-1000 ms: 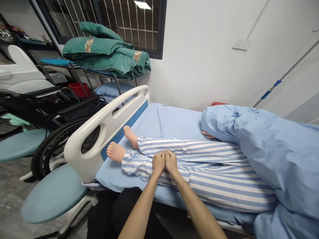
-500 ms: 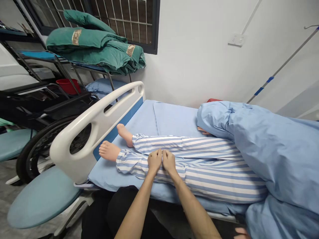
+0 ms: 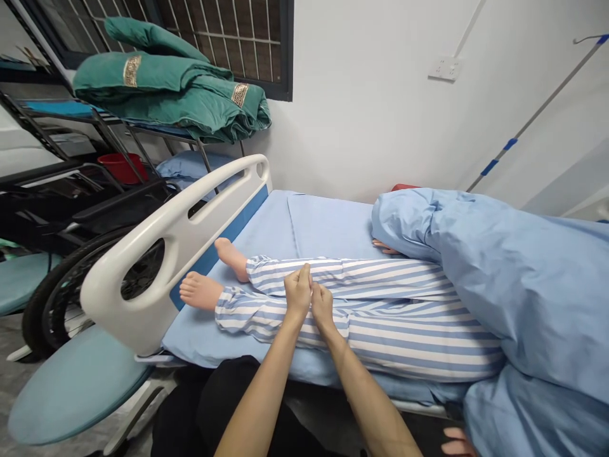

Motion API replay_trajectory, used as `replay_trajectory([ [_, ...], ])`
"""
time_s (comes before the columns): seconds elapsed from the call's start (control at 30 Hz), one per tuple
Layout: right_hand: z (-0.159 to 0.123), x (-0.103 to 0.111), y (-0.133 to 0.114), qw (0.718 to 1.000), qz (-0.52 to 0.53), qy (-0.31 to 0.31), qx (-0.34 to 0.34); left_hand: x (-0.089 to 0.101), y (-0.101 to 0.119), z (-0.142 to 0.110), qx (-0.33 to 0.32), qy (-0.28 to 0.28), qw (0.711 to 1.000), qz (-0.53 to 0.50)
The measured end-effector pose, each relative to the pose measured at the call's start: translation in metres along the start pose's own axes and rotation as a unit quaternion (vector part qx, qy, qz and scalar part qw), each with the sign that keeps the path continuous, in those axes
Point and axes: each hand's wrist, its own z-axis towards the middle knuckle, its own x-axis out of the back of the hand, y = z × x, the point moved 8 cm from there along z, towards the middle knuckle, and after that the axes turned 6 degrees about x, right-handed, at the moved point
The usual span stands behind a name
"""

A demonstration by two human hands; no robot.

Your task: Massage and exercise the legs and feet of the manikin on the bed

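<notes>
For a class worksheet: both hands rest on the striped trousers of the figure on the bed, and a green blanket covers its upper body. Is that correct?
Not quite. The head view shows a light blue quilt covering the upper body of the figure, not a green blanket. The left hand and right hand do rest on the striped trousers.

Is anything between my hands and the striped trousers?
Nothing visible: the left hand and right hand are directly on the striped trousers. The blue quilt lies farther up the legs, clear of both hands.
</notes>
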Motion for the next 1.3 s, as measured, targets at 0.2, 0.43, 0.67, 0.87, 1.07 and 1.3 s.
replay_trajectory([
  [0.2,0.002,0.002,0.006,1.0,0.027,0.005,-0.014,0.005,-0.059,-0.007,-0.051,0.011,0.984,0.173],
  [0.43,0.013,0.024,-0.054,0.994,-0.034,-0.078,0.065,-0.001,-0.056,-0.004,-0.072,-0.02,0.965,0.251],
  [0.67,0.004,0.054,-0.06,0.995,-0.018,-0.055,0.078,-0.005,-0.057,-0.008,-0.051,-0.043,0.958,0.28],
  [0.87,-0.01,0.033,-0.004,0.995,-0.062,-0.058,0.045,-0.008,-0.057,-0.01,-0.063,-0.055,0.963,0.256],
  [1.07,-0.004,0.044,0.002,1.0,0.002,-0.023,0.011,-0.018,-0.02,-0.018,-0.018,-0.052,0.995,0.087],
  [1.3,-0.001,0.049,0.004,0.999,0.047,-0.019,-0.007,-0.038,-0.019,-0.027,-0.02,-0.043,0.995,0.084],
])
